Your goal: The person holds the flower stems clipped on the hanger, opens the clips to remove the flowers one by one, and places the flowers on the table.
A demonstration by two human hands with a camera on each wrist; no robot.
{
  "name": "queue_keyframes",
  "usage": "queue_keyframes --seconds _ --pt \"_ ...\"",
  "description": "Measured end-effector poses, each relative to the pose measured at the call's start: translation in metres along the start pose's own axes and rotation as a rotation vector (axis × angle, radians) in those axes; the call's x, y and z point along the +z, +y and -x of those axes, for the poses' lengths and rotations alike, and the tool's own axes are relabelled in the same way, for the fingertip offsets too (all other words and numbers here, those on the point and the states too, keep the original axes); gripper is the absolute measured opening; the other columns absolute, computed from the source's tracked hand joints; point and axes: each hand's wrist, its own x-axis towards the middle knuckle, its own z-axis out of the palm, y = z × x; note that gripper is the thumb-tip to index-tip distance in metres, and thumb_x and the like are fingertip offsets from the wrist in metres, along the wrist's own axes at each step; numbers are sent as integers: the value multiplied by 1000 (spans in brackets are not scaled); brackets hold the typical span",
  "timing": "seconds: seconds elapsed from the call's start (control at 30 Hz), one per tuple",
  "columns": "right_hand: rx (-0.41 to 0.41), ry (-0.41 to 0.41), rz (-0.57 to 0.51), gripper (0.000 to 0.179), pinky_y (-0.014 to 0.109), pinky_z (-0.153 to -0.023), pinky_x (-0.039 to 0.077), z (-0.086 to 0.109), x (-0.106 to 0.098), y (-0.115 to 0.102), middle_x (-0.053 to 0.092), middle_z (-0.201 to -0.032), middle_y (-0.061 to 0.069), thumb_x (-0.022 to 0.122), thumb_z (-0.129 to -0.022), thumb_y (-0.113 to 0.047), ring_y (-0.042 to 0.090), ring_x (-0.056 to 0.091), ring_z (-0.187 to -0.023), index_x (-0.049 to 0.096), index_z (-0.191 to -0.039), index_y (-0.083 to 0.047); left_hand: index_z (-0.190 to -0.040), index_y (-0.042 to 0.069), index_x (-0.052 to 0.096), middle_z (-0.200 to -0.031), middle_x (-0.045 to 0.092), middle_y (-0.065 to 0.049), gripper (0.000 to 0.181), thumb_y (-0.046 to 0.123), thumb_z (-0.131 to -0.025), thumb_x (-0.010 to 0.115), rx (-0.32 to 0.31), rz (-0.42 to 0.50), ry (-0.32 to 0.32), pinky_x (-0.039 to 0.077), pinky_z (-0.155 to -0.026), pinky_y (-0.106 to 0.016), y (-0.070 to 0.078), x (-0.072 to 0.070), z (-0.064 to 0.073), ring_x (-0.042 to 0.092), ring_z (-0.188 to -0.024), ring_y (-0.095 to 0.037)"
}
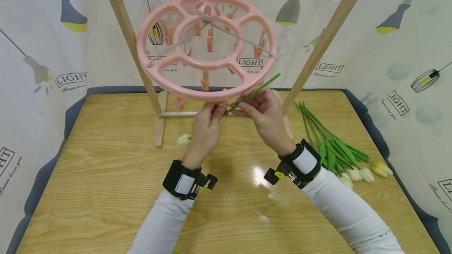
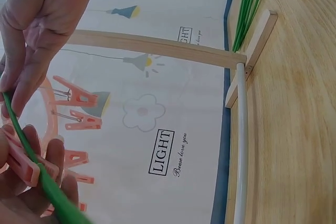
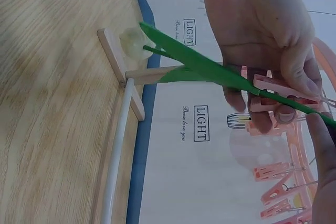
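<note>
A pink round hanging rack with small clothespins hangs in front of me. My left hand pinches one pink clothespin at the rack's near edge. With thumb and fingers, my right hand pinches the green stem of a white tulip, just right of the left hand. The tulip hangs head down; its bloom shows left of my left wrist, and its leaf spreads below the clip. The stem lies across the clothespin's tips; whether the clip clamps it, I cannot tell.
A bunch of artificial tulips, white and yellow, lies on the table's right side. Wooden posts flank the rack, joined low down by a white bar. Other clothespins dangle from the rack. A printed curtain surrounds the table.
</note>
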Motion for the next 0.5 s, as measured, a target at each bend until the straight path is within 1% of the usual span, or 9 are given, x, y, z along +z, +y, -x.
queue_keyframes --seconds 0.07,0.17,0.23,0.27,0.37,0.4,0.43,0.5 --pt "-14 -10 27 29 29 -79 63 0 -1 0 67 -99 0 50 -90 19 17 67 -91 53 -108 -4 -116 -3 57 -94 61 -22 23 10 -102 44 1 -4 14 48 -70 -39 0 -1 0 56 -84 -28" --pt "-37 -22 54 32 28 -78 62 1 -4 -1 67 -100 -1 51 -89 21 17 68 -91 53 -109 -4 -113 -2 58 -94 64 -23 22 11 -102 45 10 6 13 51 -73 -43 -1 -3 0 60 -88 -28" --pt "-58 -26 74 32 27 -78 62 1 -7 -3 66 -100 -1 50 -88 22 16 68 -90 53 -109 -3 -111 -2 56 -96 65 -23 21 12 -102 44 10 14 -19 54 -78 -45 -3 -5 0 62 -92 -28" --pt "-73 -24 88 31 27 -77 62 1 -9 -3 66 -99 -1 50 -88 23 16 68 -89 52 -110 1 -114 -1 56 -98 65 -22 21 13 -102 44 3 12 -40 54 -81 -46 -3 -6 0 62 -94 -27" --pt "-102 -17 132 29 26 -77 61 0 -14 -6 66 -98 -2 50 -88 22 15 68 -87 50 -113 7 -124 0 51 -104 64 -23 27 14 -103 42 -16 18 -115 54 -90 -49 -4 -9 1 61 -100 -27" --pt "-107 -12 148 27 25 -77 61 0 -16 -7 66 -97 -2 50 -88 22 15 68 -86 48 -113 11 -127 0 49 -105 64 -25 29 14 -103 41 -22 29 -134 53 -93 -50 -5 -10 2 61 -101 -29" --pt "-113 -6 163 27 24 -76 61 0 -18 -8 66 -97 -2 51 -88 22 15 67 -85 46 -113 15 -129 1 48 -106 63 -26 30 15 -104 40 -26 37 -148 53 -93 -50 -6 -11 2 61 -102 -30" --pt "-111 5 180 28 24 -76 60 -1 -22 -10 66 -97 -2 51 -87 22 15 67 -85 45 -115 17 -131 1 46 -109 63 -27 31 15 -104 39 -26 58 -167 52 -94 -51 -8 -11 1 61 -103 -32"
